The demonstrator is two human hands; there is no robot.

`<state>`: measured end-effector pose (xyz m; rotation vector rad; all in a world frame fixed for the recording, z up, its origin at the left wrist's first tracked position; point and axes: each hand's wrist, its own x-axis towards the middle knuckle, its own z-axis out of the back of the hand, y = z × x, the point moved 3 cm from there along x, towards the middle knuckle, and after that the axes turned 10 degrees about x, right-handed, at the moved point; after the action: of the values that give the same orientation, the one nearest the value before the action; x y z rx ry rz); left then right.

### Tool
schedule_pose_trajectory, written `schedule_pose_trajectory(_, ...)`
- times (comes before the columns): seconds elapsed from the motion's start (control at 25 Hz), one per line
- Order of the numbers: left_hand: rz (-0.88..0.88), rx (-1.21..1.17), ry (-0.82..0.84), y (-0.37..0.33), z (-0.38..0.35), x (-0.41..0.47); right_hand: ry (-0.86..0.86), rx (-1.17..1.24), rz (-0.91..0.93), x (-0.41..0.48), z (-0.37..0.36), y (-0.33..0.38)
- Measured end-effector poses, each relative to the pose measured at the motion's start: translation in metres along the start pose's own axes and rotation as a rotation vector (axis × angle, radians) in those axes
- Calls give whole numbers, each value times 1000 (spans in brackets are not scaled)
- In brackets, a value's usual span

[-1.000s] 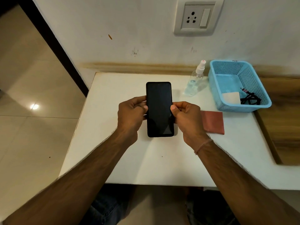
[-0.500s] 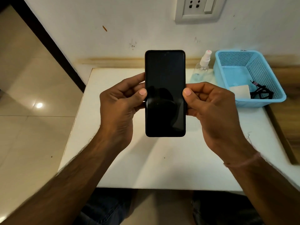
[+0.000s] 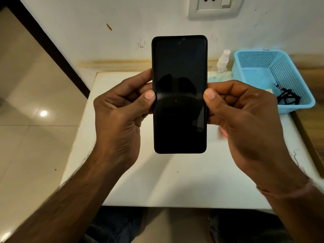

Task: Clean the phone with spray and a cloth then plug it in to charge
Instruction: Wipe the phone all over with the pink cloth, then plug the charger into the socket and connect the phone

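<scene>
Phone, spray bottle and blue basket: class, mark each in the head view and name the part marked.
phone [image 3: 179, 67], head view, upper dark screen.
spray bottle [image 3: 222, 62], head view, its white pump top.
blue basket [image 3: 257, 59], head view, its far mesh wall.

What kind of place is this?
Probably a home or office room, not a lab: a white table by a scuffed wall, a wall socket above it, and a glossy tiled floor.

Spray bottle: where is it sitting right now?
In the head view, the spray bottle stands at the back of the white table near the wall, right of centre, between the held phone and the blue basket.
</scene>
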<state>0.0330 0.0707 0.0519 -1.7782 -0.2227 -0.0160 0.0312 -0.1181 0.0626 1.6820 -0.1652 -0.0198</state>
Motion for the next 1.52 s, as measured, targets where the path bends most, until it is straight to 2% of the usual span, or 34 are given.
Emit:
schedule_pose_trajectory(0.44, 32, 103, -12, 20, 2, 9, -23, -91, -34, 9, 0, -22)
schedule_pose_trajectory(0.8, 225, 311, -131, 65, 0, 26, -165, -210, -82, 32, 5, -70)
schedule_pose_trajectory(1.04, 361, 544, -199, 99, 3, 28, -138, -337, -193, 37, 3, -103)
schedule_pose_trajectory(1.28, 401, 718, -147, 110, 0, 27, -67, -461, -271, 35, 3, -112)
schedule_pose_trajectory(1.52, 403, 827, -84, 113, -2, 30, -56, -571, -259, 34, 2, -111)
